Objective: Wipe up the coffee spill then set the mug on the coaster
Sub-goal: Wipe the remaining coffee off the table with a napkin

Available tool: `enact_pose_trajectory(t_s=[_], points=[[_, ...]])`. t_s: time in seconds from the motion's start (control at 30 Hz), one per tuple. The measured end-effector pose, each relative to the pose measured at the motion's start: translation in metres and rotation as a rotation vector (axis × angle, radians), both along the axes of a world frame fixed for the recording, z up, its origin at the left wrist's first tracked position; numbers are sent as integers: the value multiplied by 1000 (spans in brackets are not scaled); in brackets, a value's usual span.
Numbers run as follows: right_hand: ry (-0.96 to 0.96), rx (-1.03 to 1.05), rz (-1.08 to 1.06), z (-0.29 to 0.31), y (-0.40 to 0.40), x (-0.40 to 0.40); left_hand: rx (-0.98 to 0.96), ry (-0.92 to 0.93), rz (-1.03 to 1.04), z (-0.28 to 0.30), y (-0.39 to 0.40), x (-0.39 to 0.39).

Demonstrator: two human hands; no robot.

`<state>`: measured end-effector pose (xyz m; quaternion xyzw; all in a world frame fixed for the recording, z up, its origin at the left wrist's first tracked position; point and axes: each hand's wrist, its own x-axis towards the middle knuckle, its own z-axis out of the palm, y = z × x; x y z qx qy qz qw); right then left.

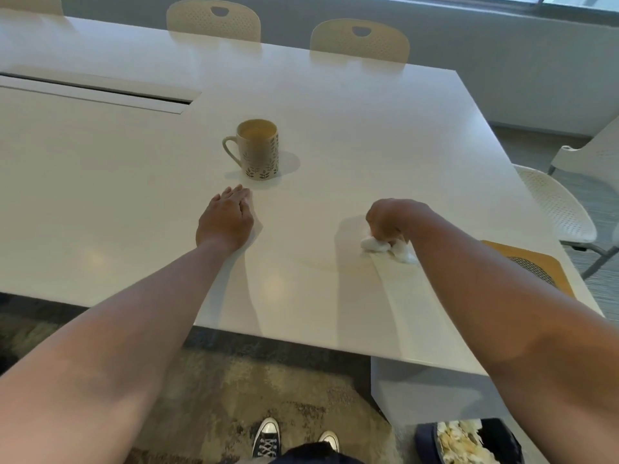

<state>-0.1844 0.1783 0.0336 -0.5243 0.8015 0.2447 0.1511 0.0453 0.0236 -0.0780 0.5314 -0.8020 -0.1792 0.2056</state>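
A beige mug [258, 149] with a leaf pattern stands upright on the white table [368, 128], coffee inside, handle to the left. My left hand [227, 219] lies flat on the table just in front of the mug, fingers together, not touching it. My right hand [392, 218] presses a crumpled white tissue [375, 244] onto the table to the right. A tan coaster [532, 266] with a dark mesh centre lies near the table's right edge, partly hidden by my right forearm. I see no distinct coffee stain.
Two cream chairs [360, 40] stand at the far side and a white chair [557, 204] at the right. A cable slot [100, 92] runs across the table's left. A bin [469, 442] with crumpled paper sits on the floor below right.
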Motion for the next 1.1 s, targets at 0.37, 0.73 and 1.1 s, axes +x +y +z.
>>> enact_pose_trajectory(t_s=[0.37,0.73,1.1], points=[[-203,-7,-54,-14,-15,46,-1,-1,-3,0,-1,0],[-596,-405,-344,-37,-60,109,-3,-3,-5,3,1,-1],[-664,-694,-408,-48,-100,119,29,42,10,10,5,0]])
